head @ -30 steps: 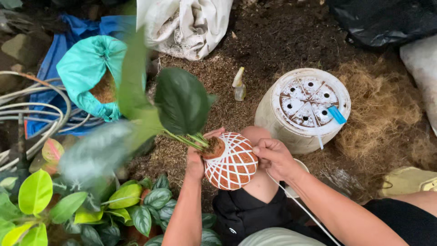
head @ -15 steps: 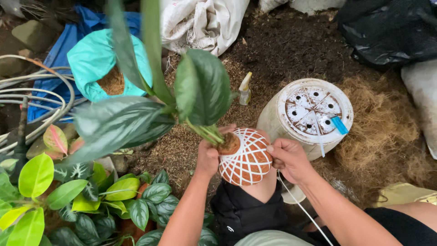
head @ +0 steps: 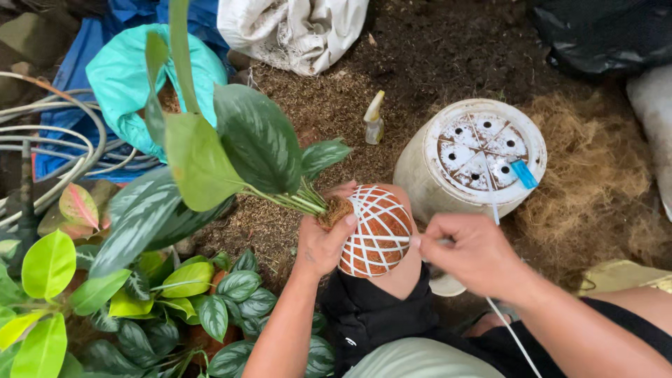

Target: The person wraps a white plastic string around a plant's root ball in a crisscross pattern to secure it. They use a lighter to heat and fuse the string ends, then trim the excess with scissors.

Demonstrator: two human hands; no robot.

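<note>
On the left sits a teal bag [head: 112,70] with green leafy plants [head: 140,308] near it. The left hand [head: 323,241] is wrapped tight around a round brown root ball [head: 374,231], which rests on the person's knee in the middle. Big green leaves [head: 245,147] stick out of the ball toward the left. White string [head: 378,239] crosses all over the ball. The right hand [head: 476,255] pinches the string, fingers together, just right of the ball. Farther right stands an upside-down white pot [head: 427,175].
</note>
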